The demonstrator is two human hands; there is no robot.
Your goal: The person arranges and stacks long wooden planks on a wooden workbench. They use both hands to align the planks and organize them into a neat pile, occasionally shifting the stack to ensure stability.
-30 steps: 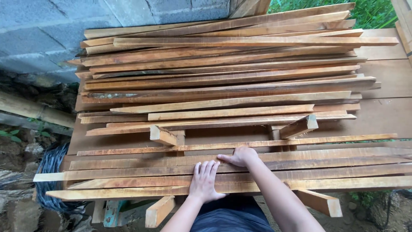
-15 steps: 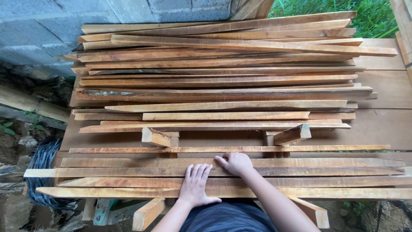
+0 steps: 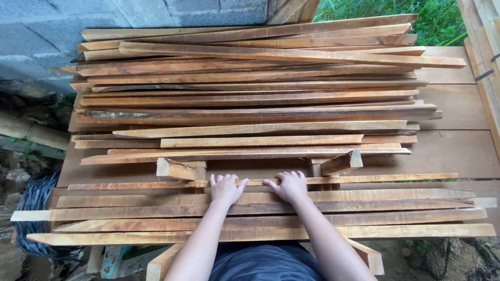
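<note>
Long, thin brown wooden slats lie side by side across a wooden table (image 3: 453,156). My left hand (image 3: 225,188) and my right hand (image 3: 287,186) rest palm down on the near group of slats (image 3: 364,200), fingers spread and reaching to the thin slat (image 3: 396,178) at that group's far edge. Neither hand grips anything. A gap with two short wooden blocks, one on the left (image 3: 174,169) and one on the right (image 3: 341,163), separates the near slats from a bigger pile of slats (image 3: 250,88) behind.
A grey block wall (image 3: 62,26) stands at the back left. Green grass (image 3: 437,23) shows at the back right. A coil of dark hose (image 3: 34,208) lies on the ground at the left. More planks (image 3: 484,36) lean at the right edge.
Both hands slid forward over the near slats, from the front ones up to the thin far slat. The left hand moved up level with the right. The view shifted a little.
</note>
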